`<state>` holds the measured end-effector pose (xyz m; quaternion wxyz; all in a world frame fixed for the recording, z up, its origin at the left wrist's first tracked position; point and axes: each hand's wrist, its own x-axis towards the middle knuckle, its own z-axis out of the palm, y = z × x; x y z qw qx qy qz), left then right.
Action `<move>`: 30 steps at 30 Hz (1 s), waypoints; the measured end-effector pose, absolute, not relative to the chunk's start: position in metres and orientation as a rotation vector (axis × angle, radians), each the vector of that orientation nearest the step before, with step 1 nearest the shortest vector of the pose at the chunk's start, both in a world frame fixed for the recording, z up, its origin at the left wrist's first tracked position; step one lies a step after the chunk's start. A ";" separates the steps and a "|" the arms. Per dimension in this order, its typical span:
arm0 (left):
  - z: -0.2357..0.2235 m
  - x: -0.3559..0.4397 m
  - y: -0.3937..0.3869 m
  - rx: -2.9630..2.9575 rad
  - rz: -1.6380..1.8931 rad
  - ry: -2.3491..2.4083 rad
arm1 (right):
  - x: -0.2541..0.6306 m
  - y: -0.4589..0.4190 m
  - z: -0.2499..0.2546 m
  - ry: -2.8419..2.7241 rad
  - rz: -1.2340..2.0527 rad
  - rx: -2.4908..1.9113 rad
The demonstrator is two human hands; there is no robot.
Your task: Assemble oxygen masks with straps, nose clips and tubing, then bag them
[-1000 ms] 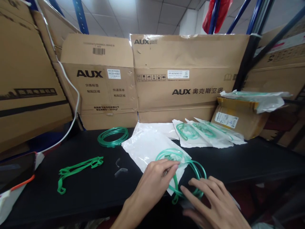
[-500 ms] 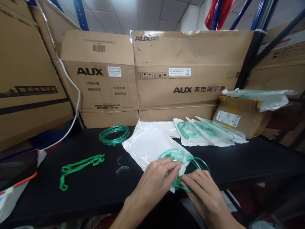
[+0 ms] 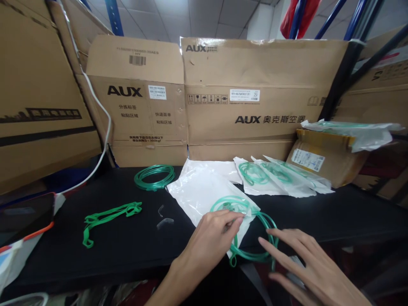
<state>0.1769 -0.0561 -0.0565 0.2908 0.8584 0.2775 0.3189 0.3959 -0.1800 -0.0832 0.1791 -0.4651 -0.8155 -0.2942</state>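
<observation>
Evidently, the person's left hand (image 3: 216,233) has thumb and forefinger brought together at the near end of a white bag (image 3: 194,191), pinching its edge. The right hand (image 3: 307,257) is spread, its fingers apart and slightly bent over the right side of a coil of green tube (image 3: 255,256); whether a fingertip touches the tube cannot be told.

That coil lies between the two hands, partly inside the bag and partly out of its near end, with loops curving toward the right fingertips. Just below the left fingertips, a small green loop (image 3: 233,260) hangs by the near edge of the black table (image 3: 127,248). The bag stretches away from the left hand, lying flat, and more green shows through it just beyond the knuckles.

Well to the left of the left hand lies a green strap (image 3: 106,214), with two clear plastic pieces (image 3: 165,222) between strap and hand. Farther off beyond them sits another ring of green tube (image 3: 151,186). Beyond the right hand, filled bags (image 3: 255,175) overlap in a row, leaning toward a small cardboard box (image 3: 328,163). Behind everything, facing both hands, stand large cardboard sheets (image 3: 216,110).
</observation>
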 end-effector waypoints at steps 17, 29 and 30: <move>-0.055 0.173 -0.052 2.314 0.784 0.718 | 0.421 -0.157 -0.108 -2.253 -0.505 -1.246; -0.062 0.185 -0.071 2.388 0.939 0.570 | 0.353 -0.152 -0.099 -2.094 -0.416 -1.358; -0.062 0.186 -0.072 2.366 0.948 0.566 | 0.347 -0.150 -0.100 -2.068 -0.393 -1.314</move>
